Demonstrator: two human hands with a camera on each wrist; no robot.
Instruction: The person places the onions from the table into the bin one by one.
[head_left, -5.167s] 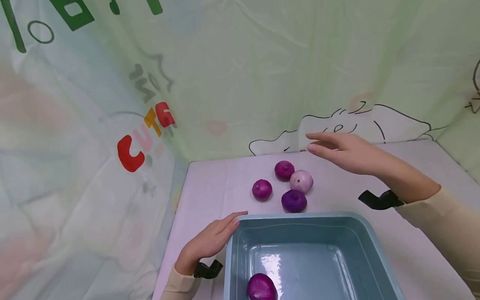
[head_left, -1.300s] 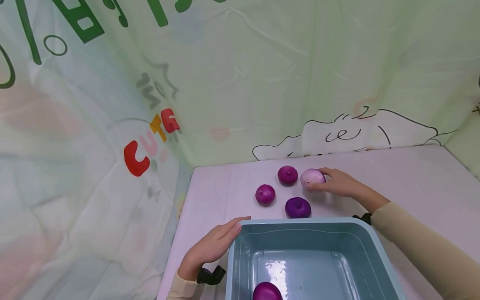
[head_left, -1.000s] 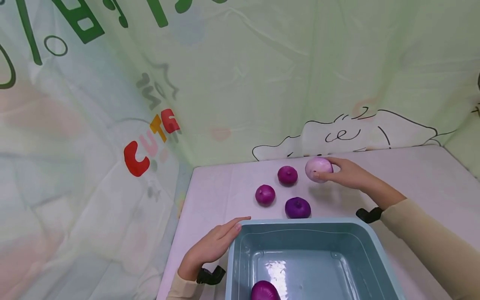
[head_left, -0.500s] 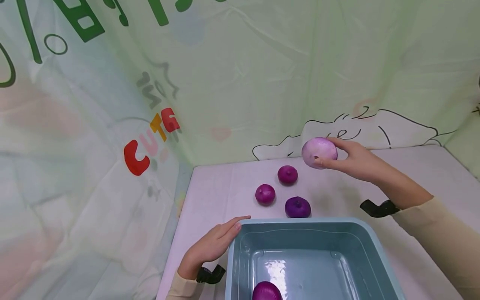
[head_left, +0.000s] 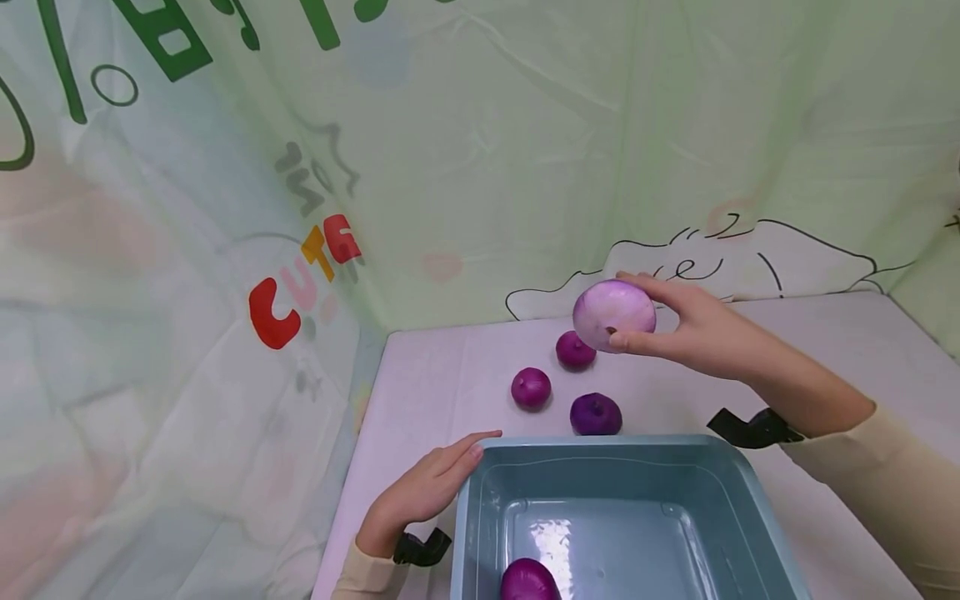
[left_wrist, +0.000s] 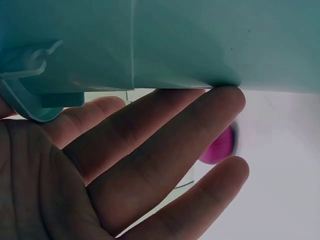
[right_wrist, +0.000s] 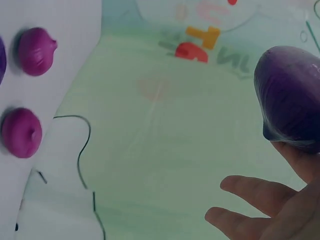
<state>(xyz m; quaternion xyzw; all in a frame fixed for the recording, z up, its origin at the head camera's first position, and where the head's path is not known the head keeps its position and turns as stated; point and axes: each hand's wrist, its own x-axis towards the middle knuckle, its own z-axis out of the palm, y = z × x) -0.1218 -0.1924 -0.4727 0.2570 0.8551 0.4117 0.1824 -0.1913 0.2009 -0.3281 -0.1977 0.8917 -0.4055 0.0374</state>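
Observation:
A pale purple onion (head_left: 611, 312) is held in my right hand (head_left: 712, 333), pinched between thumb and fingers, raised above the table. The right wrist view shows the same onion (right_wrist: 290, 95) at the right edge, two fingers stretched out below it. My left hand (head_left: 423, 487) lies against the upper left corner of a blue-grey plastic tub (head_left: 600, 443). In the left wrist view its straight fingers (left_wrist: 165, 155) touch the tub's outer wall (left_wrist: 185, 45). Inside the tub, at the lower left, sits a dark magenta onion (head_left: 529, 581), partly cut off by the frame.
Behind the tub, three onions stand on the pale tablecloth: a deep purple onion (head_left: 596, 414) close to the rim, a magenta onion (head_left: 531, 389) to its left, and another onion (head_left: 575, 353) farther back, partly covered by the held one. Printed curtains (head_left: 480, 167) enclose the back and sides.
My right hand has come down onto the pale onion, gripped it, lifted it off the table and lately carried it a little left. My left hand has stayed at the tub's corner.

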